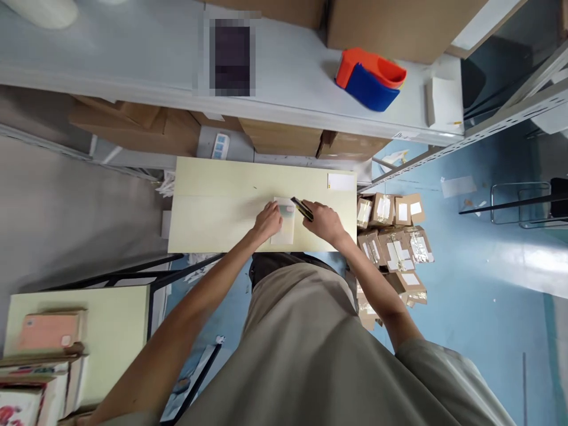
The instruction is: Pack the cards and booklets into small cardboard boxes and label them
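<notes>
A flat, pale packet (286, 229) in a clear wrapper, with a greenish band near its top, lies on the cream table (213, 207) close to its front edge. My left hand (268, 220) has its fingers closed on the packet's upper left edge and holds it against the table. In my right hand (325, 222) is a black and yellow utility knife (304, 210), gripped with the fingers wrapped round its handle. The knife's tip points up and left, close to the packet's upper right corner. I cannot tell whether the blade touches the wrapper.
A white label card (341, 181) lies at the table's back right. Above runs a grey shelf (284, 100) with a red and blue tape dispenser (371, 78) and cardboard boxes (390, 26). Taped parcels (394, 248) are piled on the floor at right. Books (48, 331) are on a side table.
</notes>
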The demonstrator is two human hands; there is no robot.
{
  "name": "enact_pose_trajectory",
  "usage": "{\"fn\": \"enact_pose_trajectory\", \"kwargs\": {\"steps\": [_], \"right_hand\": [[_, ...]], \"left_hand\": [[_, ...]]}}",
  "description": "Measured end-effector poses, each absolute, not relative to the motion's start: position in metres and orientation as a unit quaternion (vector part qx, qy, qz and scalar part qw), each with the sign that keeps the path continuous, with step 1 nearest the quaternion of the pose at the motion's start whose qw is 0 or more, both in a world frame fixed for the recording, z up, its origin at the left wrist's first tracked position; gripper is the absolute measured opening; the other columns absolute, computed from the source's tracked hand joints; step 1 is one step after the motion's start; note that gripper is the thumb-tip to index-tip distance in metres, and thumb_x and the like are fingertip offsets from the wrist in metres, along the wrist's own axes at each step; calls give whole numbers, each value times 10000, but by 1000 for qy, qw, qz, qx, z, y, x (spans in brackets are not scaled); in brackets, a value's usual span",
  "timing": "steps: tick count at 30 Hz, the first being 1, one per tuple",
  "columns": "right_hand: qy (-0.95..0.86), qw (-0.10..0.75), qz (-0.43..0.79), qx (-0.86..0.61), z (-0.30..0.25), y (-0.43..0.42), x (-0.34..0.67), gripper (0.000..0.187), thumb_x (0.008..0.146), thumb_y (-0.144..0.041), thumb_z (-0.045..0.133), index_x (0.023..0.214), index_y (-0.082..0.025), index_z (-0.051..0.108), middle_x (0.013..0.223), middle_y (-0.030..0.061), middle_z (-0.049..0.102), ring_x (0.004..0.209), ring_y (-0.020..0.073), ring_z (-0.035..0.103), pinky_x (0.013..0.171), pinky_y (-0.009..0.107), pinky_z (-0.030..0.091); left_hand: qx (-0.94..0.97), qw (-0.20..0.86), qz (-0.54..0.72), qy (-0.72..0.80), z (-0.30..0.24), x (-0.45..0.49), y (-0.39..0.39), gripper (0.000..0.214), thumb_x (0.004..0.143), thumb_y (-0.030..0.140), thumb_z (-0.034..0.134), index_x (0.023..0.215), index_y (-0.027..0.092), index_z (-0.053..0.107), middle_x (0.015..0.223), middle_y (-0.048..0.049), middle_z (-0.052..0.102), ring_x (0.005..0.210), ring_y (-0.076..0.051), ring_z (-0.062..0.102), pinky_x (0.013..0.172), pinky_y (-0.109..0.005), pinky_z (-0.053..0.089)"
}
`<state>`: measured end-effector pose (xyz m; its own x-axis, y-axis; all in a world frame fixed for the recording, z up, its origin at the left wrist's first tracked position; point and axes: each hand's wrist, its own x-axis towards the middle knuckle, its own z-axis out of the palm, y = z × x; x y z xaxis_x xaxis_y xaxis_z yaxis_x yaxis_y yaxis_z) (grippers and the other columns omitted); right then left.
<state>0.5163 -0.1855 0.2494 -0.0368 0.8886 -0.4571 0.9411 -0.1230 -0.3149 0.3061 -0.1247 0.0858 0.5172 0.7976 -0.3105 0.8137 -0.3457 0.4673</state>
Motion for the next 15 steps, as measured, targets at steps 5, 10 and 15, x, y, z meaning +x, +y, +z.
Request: {"fn": "enact_pose_trajectory", "kwargs": {"steps": [5,10,15], "right_hand": [[690,-163,-194,678,277,-129,554,676,1037,-234,555,1711,-189,526,1506,171,735,1348,392,732,1139,511,631],[711,-228,-91,659,293,-44,577,649,1054,-246,559,1695,-164,494,1532,212,627,1351,401,700,1133,562,627],[703,-218,-46,676,298,35,586,524,1103,-264,524,1603,-109,527,1518,251,619,1300,399,694,1086,589,624]], "left_hand": [[856,231,127,445,180,353,-90,503,1088,240,546,1564,107,642,1632,-224,644,1566,-367,577,1395,-513,429],[863,162,221,425,279,381,-45,445,1143,245,510,1561,158,632,1570,-170,636,1530,-354,578,1372,-530,449],[856,122,263,429,336,385,-28,392,1143,241,527,1501,152,661,1510,-163,644,1483,-347,600,1330,-523,484]]}}
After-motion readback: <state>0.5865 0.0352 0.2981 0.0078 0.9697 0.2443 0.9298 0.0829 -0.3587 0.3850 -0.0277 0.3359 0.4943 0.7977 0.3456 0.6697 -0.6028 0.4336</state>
